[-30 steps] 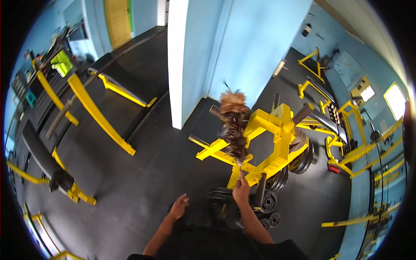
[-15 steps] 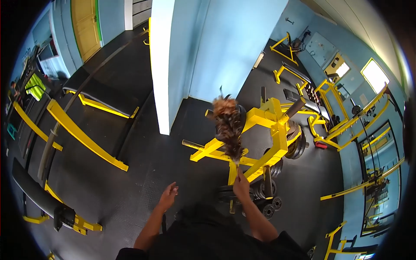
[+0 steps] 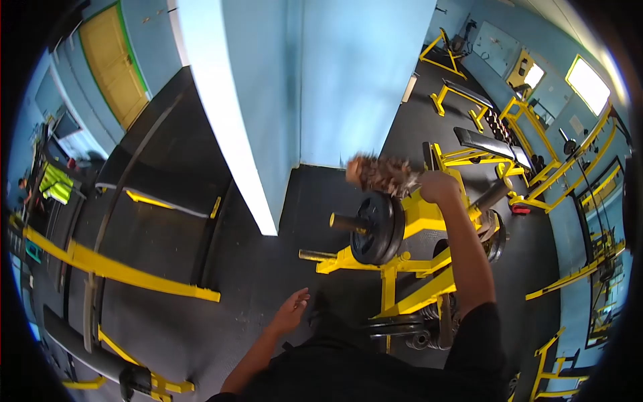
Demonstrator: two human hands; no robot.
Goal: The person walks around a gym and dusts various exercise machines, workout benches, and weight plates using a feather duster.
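A brown feather duster (image 3: 385, 175) is gripped in my right hand (image 3: 439, 187), its feathers pointing left over the top of a yellow weight plate rack (image 3: 423, 218). My fingers are wrapped round the handle, which the hand mostly hides. Just below the feathers, black weight plates (image 3: 376, 229) hang on a peg of the rack. My left hand (image 3: 292, 311) is lower down, left of the rack, above the black floor. Its fingers are stretched out and hold nothing.
A blue wall with a white edge (image 3: 234, 120) rises behind the rack. Black and yellow benches (image 3: 157, 181) stand at the left, with a yellow bar frame (image 3: 120, 268) nearer. More plates (image 3: 402, 327) sit low on the rack. Further equipment (image 3: 492, 144) lines the right side.
My right hand has lifted and moved right with the feather duster, which has swung from upright to lying sideways above the rack. The view has shifted; my left hand stays low and free.
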